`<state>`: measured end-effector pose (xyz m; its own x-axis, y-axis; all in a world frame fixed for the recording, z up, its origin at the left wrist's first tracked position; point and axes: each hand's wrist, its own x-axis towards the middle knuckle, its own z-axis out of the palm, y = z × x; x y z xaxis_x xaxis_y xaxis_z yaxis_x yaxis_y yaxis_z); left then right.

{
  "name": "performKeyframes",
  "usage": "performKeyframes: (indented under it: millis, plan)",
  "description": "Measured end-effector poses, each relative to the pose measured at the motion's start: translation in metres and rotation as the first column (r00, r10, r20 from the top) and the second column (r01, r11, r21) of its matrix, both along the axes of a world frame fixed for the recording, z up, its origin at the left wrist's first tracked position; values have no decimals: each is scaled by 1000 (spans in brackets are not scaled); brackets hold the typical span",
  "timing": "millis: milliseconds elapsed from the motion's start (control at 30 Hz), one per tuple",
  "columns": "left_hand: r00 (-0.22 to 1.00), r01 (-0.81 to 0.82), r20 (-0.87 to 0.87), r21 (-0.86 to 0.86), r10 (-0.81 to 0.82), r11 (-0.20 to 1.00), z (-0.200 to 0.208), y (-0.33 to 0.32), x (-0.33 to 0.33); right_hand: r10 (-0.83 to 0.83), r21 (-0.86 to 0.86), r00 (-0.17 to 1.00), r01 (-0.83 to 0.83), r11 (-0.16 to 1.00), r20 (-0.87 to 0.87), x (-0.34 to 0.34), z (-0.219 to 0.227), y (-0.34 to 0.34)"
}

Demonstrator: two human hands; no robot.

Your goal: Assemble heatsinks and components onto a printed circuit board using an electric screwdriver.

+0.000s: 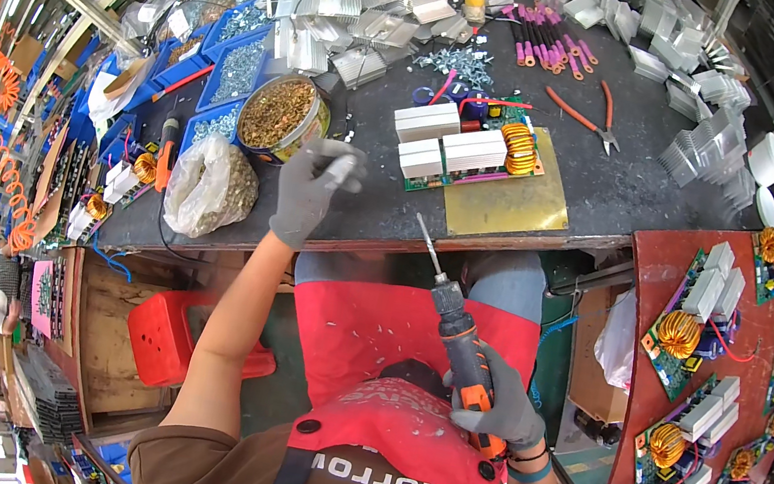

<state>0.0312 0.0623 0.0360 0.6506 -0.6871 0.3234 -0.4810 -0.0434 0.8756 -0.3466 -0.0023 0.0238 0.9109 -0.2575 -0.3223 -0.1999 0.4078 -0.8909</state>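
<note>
My left hand (305, 197), in a grey glove, is held over the table's front part, beside a tub of small brass-coloured screws (276, 113). Its fingers are bent together at the tips; whatever they hold is too small to make out. In my right hand (505, 403), also gloved, is an orange and black power screwdriver (464, 345), held in front of my red apron. Its long bit points up toward the table edge. Ahead of it lies a circuit board with white heatsinks (448, 145) and a copper coil, partly on a brass-coloured plate (504, 205).
A clear bag of small parts (212, 186) and blue bins of screws (237, 71) stand at left. Orange-handled pliers (584, 116), loose blue-grey screws (461, 63) and piled aluminium heatsinks (343, 7) lie farther back. Finished-looking boards (701, 302) fill a red-brown side table at right.
</note>
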Motion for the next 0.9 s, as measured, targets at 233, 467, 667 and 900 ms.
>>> performKeyframes:
  millis: [233,467,667,900]
  plan:
    - [611,404,-627,-278,-483,872,0,4,-37,129,78,985,-139,987,118,-9,-3,-4]
    - [441,507,-653,-384,-615,771,-5,3,-43,131,130,983,-148,980,131,-18,-8,-4]
    - [487,563,-663,-259,-568,785,8,6,-38,120,177,986,-139,974,116,-17,-3,-6]
    - [604,703,-590,76,-537,707,42,-3,-28,109,-568,992,-122,814,-58,-16,18,1]
